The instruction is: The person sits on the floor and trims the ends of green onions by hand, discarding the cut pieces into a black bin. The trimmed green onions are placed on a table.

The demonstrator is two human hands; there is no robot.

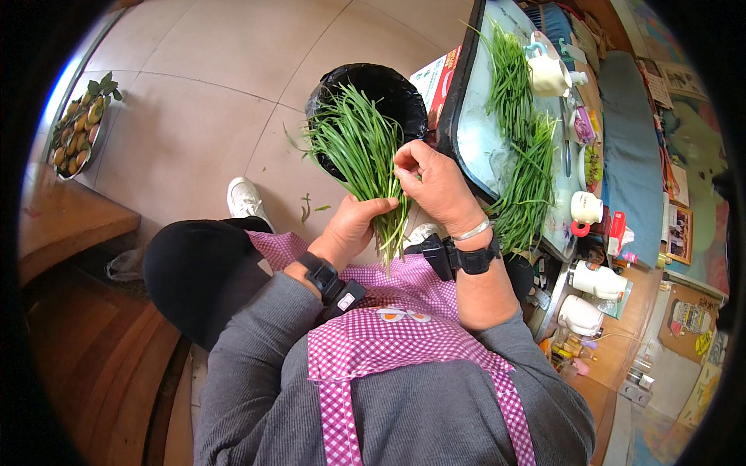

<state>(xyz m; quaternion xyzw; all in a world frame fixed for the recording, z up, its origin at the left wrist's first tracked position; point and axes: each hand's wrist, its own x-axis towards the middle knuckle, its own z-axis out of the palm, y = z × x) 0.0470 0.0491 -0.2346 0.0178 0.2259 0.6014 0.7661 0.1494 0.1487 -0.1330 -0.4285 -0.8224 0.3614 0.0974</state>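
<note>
A thick bunch of long green leaves, seemingly Chinese chives (pixel 364 140), is gripped near its pale stem ends by my left hand (pixel 355 224), thumb across the stems. My right hand (pixel 428 180) is at the right side of the bunch, thumb and index finger pinched together; whether a leaf is between them cannot be told. Below the leafy end stands a bin lined with a black plastic bag (pixel 402 87). More chives (pixel 527 175) lie in loose piles on the table (pixel 478 128) to the right.
On the table and beyond are a cream pitcher (pixel 548 76), a cream mug (pixel 586 208) and white kettles (pixel 597 279). A printed carton (pixel 437 81) stands between bin and table. A bowl of orange fruit (pixel 76 137) sits at the far left, near a wooden edge (pixel 76 215). Leaf scraps lie on the floor.
</note>
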